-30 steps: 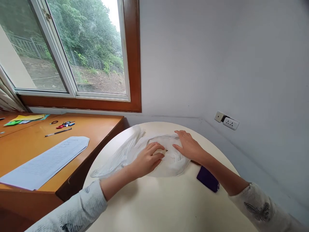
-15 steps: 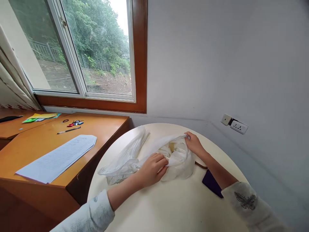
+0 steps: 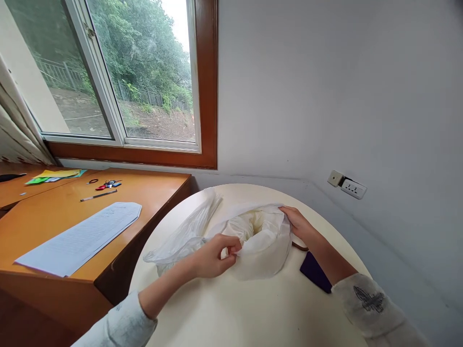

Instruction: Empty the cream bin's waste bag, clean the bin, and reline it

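Observation:
A thin white plastic bag [image 3: 261, 258] lies on the round cream table [image 3: 231, 308], its mouth spread toward me. My left hand [image 3: 219, 255] pinches the bag's near left rim between thumb and fingers. At the far right edge of the mouth, my right hand [image 3: 296, 222] is closed on the rim, with part of its fingers hidden by the plastic. Inside the mouth the folds form a pale, yellowish hollow; what lies deeper cannot be made out. Left of it, a crumpled clear-white plastic bag [image 3: 184, 236] is spread on the table, partly behind my left hand.
Beside my right forearm lie a dark purple flat item [image 3: 316, 273] and a brown strap-like loop [image 3: 299, 246]. An orange-brown desk [image 3: 162, 185] on the left bears papers [image 3: 83, 236], a pen [image 3: 98, 195] and keys [image 3: 108, 185]. A wall socket [image 3: 353, 188] is at right.
The bag's mouth is pulled wider, showing more of its inside. My left hand has moved left and toward me with the rim; my right hand has shifted slightly right and down.

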The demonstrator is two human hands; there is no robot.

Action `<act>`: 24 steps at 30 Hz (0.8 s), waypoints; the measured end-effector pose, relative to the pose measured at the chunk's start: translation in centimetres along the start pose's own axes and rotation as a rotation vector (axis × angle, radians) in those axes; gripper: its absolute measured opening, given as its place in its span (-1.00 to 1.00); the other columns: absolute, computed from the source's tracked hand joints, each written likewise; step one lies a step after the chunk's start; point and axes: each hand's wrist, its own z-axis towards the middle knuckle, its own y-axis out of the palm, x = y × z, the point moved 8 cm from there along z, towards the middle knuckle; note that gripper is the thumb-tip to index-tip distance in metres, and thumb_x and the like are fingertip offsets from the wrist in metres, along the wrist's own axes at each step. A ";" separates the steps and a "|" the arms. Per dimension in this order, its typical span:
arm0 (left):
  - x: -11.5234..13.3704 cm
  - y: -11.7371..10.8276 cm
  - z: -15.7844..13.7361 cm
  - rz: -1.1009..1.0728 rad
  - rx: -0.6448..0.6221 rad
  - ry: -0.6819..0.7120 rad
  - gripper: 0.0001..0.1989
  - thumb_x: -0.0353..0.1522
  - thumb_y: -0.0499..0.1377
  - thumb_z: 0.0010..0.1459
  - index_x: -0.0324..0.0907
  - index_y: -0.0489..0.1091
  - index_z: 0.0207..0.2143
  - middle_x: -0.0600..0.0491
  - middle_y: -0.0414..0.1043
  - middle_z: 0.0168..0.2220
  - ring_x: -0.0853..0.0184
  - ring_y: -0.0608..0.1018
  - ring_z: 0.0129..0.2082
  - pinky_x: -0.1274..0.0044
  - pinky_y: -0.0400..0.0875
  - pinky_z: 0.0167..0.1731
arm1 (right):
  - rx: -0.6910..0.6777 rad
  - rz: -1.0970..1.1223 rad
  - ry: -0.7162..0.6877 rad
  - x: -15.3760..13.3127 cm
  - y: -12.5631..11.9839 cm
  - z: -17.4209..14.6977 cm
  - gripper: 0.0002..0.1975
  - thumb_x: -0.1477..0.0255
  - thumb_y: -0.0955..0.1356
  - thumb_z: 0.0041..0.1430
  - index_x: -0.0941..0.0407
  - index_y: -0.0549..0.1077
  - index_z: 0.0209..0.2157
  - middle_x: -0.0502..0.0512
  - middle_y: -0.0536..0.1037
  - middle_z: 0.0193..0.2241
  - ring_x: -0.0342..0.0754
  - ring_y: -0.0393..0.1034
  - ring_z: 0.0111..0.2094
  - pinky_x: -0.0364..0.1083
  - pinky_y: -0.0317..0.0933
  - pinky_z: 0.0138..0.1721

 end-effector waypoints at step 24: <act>-10.1 5.5 1.2 -0.727 0.446 -0.138 -0.14 0.06 0.17 -0.15 -0.17 0.04 0.14 -0.20 0.17 0.08 0.04 0.28 0.05 0.30 0.21 0.00 | 0.192 -0.228 -0.009 7.2 5.4 -6.2 -0.70 0.31 0.26 0.18 0.18 0.34 -0.10 0.10 0.39 -0.12 -0.03 0.35 -0.19 0.00 0.30 -0.22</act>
